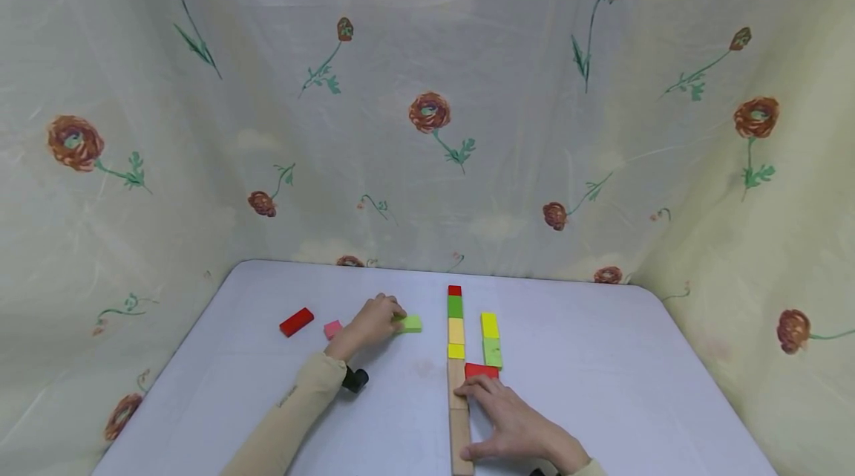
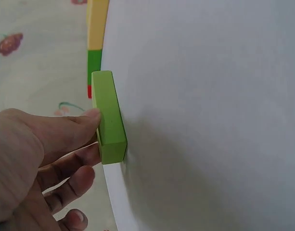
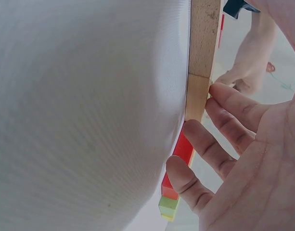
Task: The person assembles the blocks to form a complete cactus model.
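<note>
My left hand (image 1: 375,318) is left of the long row and pinches a light green block (image 2: 110,113) between thumb and fingers, as the left wrist view shows. The same light green block (image 1: 411,324) sticks out past the fingertips to the right. Beside the near end of the row, my right hand (image 1: 510,422) has its fingertips touching the plain wooden block (image 1: 457,385) and its thumb at the nearer wooden block (image 1: 460,442). In the right wrist view its fingers (image 3: 234,126) are spread and loosely bent. A red block (image 1: 482,370) lies just beyond the knuckles.
The row runs away from me through yellow (image 1: 456,351), cream (image 1: 456,331), green (image 1: 455,307) and red (image 1: 455,290) blocks. To its right lie another yellow block (image 1: 490,325) and green block (image 1: 492,352). A red block (image 1: 297,322) and pink block (image 1: 332,329) lie left.
</note>
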A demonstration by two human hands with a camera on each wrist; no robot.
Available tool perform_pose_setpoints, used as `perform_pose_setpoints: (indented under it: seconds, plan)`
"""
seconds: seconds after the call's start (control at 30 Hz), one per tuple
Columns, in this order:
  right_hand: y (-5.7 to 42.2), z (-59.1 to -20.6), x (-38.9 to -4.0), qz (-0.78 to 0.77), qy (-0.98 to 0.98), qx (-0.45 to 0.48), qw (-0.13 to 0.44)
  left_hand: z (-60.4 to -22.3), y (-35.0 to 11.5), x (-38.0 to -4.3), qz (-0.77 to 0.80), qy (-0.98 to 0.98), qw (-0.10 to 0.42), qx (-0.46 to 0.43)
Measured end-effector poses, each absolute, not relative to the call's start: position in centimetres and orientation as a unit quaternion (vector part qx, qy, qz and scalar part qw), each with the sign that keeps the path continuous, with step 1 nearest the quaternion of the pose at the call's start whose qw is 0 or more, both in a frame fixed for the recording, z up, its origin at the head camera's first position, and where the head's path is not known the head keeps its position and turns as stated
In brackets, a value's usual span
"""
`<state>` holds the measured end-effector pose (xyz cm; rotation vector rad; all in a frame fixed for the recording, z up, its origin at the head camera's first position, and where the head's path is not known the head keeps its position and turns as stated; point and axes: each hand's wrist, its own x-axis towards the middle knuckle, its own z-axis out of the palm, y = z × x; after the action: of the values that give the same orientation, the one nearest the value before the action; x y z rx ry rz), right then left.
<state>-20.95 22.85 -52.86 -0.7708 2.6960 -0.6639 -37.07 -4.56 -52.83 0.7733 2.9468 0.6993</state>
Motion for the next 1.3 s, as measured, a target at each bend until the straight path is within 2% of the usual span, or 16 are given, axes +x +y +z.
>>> perform_pose_setpoints:
  seconds: [0.27,0.67,1.3]
  plan:
    - [23.0,-52.9,-20.9,-0.225,0.928,-0.271,0.122,-52.5,-3.5,-36.1,0.216,0.937,0.02,0.275]
    - [23.0,-52.9,-21.2,-0.227,0.93,-0.258,0.134,-52.8,-2.0,-35.7,0.245,0.933,0.071,0.254]
    - [22.8,-52.7,-21.1,-0.229,0.929,-0.254,0.138,-52.9,-0.6,-35.2,0.243,0.931,0.064,0.266]
